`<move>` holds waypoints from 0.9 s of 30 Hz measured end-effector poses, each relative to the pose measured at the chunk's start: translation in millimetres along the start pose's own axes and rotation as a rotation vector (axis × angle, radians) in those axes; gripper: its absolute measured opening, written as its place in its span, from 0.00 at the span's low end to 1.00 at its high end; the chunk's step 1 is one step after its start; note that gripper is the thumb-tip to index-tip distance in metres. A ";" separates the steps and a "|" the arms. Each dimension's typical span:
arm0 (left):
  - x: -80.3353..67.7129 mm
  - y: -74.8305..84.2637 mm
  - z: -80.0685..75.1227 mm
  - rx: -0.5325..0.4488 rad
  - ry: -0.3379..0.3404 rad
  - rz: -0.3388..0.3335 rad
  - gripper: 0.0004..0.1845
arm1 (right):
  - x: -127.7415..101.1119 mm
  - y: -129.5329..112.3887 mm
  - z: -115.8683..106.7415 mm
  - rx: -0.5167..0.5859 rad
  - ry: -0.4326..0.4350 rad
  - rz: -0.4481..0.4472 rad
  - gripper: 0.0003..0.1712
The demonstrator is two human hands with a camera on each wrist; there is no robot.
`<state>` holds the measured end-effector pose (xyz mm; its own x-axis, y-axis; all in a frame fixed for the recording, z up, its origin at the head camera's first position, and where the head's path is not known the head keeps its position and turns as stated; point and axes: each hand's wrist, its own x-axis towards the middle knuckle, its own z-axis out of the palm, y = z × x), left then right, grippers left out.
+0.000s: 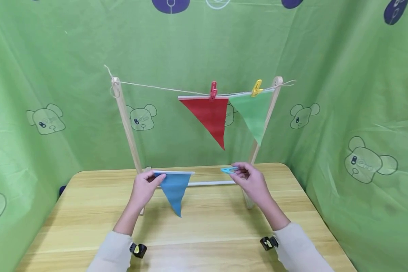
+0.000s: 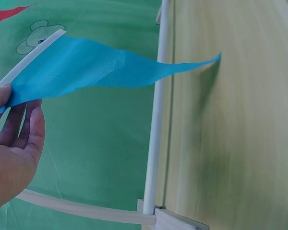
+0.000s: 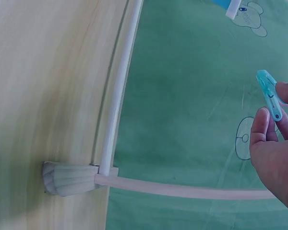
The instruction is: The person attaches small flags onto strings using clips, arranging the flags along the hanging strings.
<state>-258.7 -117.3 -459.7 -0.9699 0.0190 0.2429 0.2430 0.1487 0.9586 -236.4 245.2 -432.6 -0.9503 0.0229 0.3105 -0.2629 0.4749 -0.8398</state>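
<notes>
My left hand [image 1: 145,186] pinches the white-edged top of a blue triangular pennant [image 1: 175,187] near its left corner, and the point hangs down. In the left wrist view the pennant [image 2: 91,64] spreads away from the thumb and fingers. To the right, my right hand [image 1: 253,182] pinches a light blue clothespin [image 3: 269,95] between thumb and fingers, apart from the pennant. Above and behind, a string [image 1: 163,88] carries a red pennant [image 1: 212,115] held by a red clothespin [image 1: 213,90] and a green pennant [image 1: 255,113] held by a yellow clothespin [image 1: 257,88].
Two wooden posts, left [image 1: 128,126] and right [image 1: 270,113], hold the string's ends. A white rod [image 1: 210,183] joins them low down, over the wooden table [image 1: 204,234]. Green printed curtain [image 1: 88,45] surrounds the table's back and sides.
</notes>
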 end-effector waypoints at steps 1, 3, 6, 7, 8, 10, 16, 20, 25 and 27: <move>0.8 1.2 -0.9 0.004 0.009 0.007 0.09 | 0.8 -1.8 1.1 0.015 -0.004 -0.003 0.21; 2.1 4.3 -2.8 0.007 0.021 0.021 0.09 | 2.4 -4.8 3.8 0.049 -0.012 -0.010 0.21; 4.7 8.3 -5.4 0.010 0.030 0.033 0.10 | 4.5 -9.5 7.6 0.092 -0.015 -0.017 0.21; 5.1 10.1 -6.1 0.005 0.031 0.033 0.10 | 5.2 -11.2 8.7 0.094 -0.013 -0.023 0.21; 5.9 11.3 -6.8 0.005 0.031 0.034 0.11 | 5.8 -13.0 9.6 0.097 -0.011 -0.027 0.21; 7.5 13.2 -8.2 0.005 0.034 0.038 0.11 | 6.8 -17.3 10.7 0.098 -0.006 -0.037 0.21; 10.6 17.5 -11.0 0.011 0.048 0.065 0.12 | 10.9 -28.2 11.7 0.088 -0.005 -0.063 0.20; 11.9 20.2 -12.1 0.012 0.066 0.084 0.11 | 14.4 -32.4 13.0 0.092 -0.006 -0.076 0.20; 15.8 24.8 -12.0 0.004 0.072 0.111 0.11 | 18.0 -38.8 15.2 0.108 -0.010 -0.090 0.21; 18.0 26.9 -11.6 -0.005 0.073 0.122 0.11 | 18.9 -42.4 15.1 0.114 -0.010 -0.094 0.22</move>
<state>-269.5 -124.5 -427.8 -0.9291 -0.0356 0.3681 0.3596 0.1452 0.9217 -245.7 212.2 -397.8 -0.9221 -0.0261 0.3861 -0.3675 0.3711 -0.8528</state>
